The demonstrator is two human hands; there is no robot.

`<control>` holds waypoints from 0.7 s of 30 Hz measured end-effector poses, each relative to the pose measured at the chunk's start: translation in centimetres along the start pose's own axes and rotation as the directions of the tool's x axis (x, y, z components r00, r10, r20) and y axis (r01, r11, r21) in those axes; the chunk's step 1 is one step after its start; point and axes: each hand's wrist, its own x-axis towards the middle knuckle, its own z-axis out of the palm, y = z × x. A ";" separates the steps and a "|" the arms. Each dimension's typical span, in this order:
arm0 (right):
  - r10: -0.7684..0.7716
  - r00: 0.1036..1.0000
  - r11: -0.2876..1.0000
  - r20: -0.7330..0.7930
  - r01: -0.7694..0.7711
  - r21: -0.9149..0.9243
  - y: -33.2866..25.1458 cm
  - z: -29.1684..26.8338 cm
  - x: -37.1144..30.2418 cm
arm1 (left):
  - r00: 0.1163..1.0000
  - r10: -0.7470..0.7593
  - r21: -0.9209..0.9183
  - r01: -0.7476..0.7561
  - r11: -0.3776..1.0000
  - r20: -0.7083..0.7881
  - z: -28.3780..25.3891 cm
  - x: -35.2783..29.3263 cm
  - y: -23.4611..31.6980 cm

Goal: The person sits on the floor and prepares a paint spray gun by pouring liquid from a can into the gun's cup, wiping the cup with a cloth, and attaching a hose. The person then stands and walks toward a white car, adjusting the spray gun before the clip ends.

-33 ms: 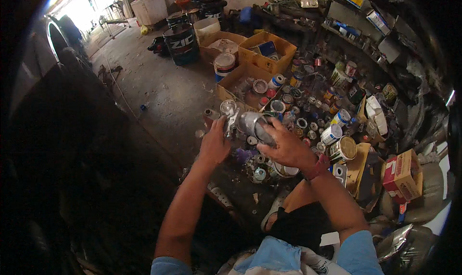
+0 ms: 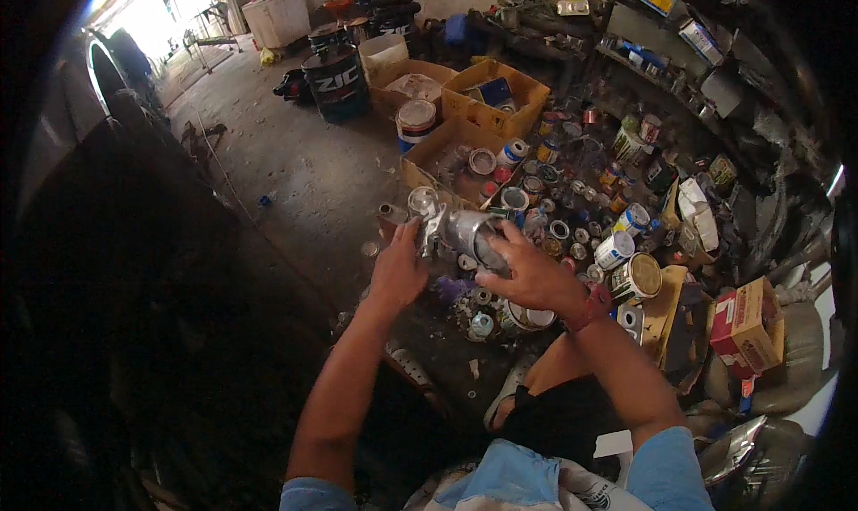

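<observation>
Landmark: the low open carton. Going left to right:

Black drum stands beyond the carton, to its left. Your left hand is on the near side of the carton, fingers curled on a shiny metal piece; maybe a spray gun, can't confirm. Its far fingers are hidden.

Metal can is just beside that piece, also near side of the carton, tilted. Your right hand has it in a wide grip, thumb and fingers spread round the side. Can't tell what's inside, or if the two touch.

Tin pile is right of the carton.

Step in hand, my read: working the two parts against each other. Next move calls for steady left, controlled right wrist, can angle watched.
</observation>
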 end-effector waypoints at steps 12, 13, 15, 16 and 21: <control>0.095 0.758 0.675 0.646 0.428 -0.601 2.6 -1.2 1.6 | 0.987 0.053 -0.016 -0.051 0.999 0.151 -0.4 0.8 1.3; 0.087 0.758 0.639 0.647 0.455 -0.620 3.1 -0.9 1.6 | 0.988 0.070 -0.023 -0.068 0.997 0.134 -0.4 0.8 1.2; 0.085 0.763 0.611 0.640 0.468 -0.639 4.0 -0.4 1.7 | 0.989 0.054 -0.032 -0.050 0.998 0.138 -0.3 0.9 1.2; 0.087 0.770 0.621 0.632 0.454 -0.639 4.3 -0.3 1.8 | 0.989 0.062 -0.030 -0.058 0.998 0.134 -0.2 1.0 1.2; 0.162 0.810 0.861 0.563 0.163 -0.482 3.4 0.1 4.4 | 0.993 0.047 0.039 -0.051 0.998 0.109 0.0 1.0 1.6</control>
